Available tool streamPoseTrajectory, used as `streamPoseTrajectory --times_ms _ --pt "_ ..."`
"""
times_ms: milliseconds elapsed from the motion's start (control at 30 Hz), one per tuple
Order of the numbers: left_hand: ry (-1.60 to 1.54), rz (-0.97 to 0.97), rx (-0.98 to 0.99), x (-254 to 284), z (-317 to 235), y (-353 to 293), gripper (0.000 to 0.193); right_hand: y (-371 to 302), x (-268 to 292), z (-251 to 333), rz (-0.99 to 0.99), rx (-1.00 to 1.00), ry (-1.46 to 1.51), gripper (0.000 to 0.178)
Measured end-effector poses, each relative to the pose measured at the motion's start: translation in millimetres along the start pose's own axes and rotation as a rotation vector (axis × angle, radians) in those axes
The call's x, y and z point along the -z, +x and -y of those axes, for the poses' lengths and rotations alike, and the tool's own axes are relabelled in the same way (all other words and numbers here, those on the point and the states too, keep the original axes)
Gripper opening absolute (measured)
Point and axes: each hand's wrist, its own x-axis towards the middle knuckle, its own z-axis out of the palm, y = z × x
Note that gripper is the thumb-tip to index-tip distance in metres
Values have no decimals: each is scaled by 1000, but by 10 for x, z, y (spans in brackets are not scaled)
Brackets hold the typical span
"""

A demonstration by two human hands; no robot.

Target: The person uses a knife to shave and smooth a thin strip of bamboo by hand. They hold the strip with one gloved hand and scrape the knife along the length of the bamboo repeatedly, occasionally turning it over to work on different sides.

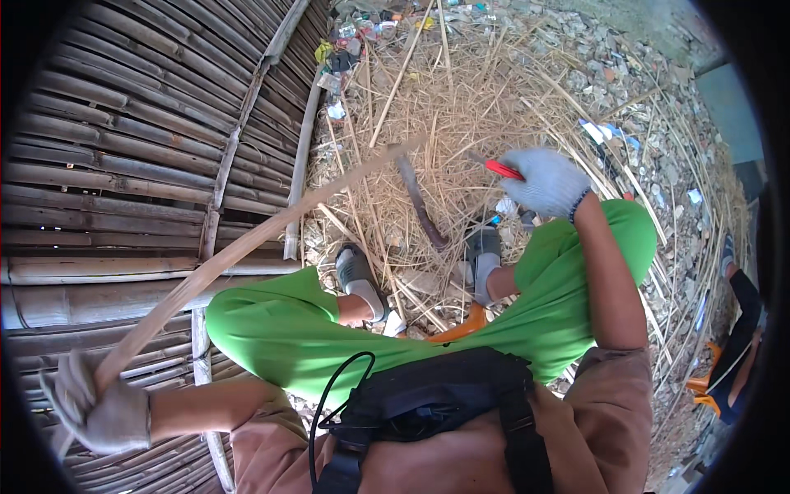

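My left hand [103, 412], in a pale work glove, is closed around the lower end of a long, flat bamboo strip [239, 251]. The strip slants up and away to the right, its far end over the shavings in front of my feet. In my gloved right hand [547, 181], above my right knee, is a red-handled knife [504, 170]. Its short blade points left, apart from the strip. A dark, curved tool or stick [420, 202] lies on the ground between my feet, partly behind the strip's tip; its kind is unclear.
A bamboo-slat wall [132, 148] stands along my left. Shavings and thin strips [461, 103] cover the ground ahead, with scattered litter [609, 132] and rubble around them. Below me shows part of an orange seat [462, 325]. Another person [736, 346] sits at the far right.
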Motion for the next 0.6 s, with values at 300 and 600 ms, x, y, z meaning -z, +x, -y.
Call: streamPoseTrajectory --times_ms 300,600 --pt "-19 36 750 -515 1581 -1519 18 161 -322 -11 -229 -18 267 40" --pt "-44 -152 1137 -14 1482 -2730 33 444 -1544 817 147 -178 1263 71"
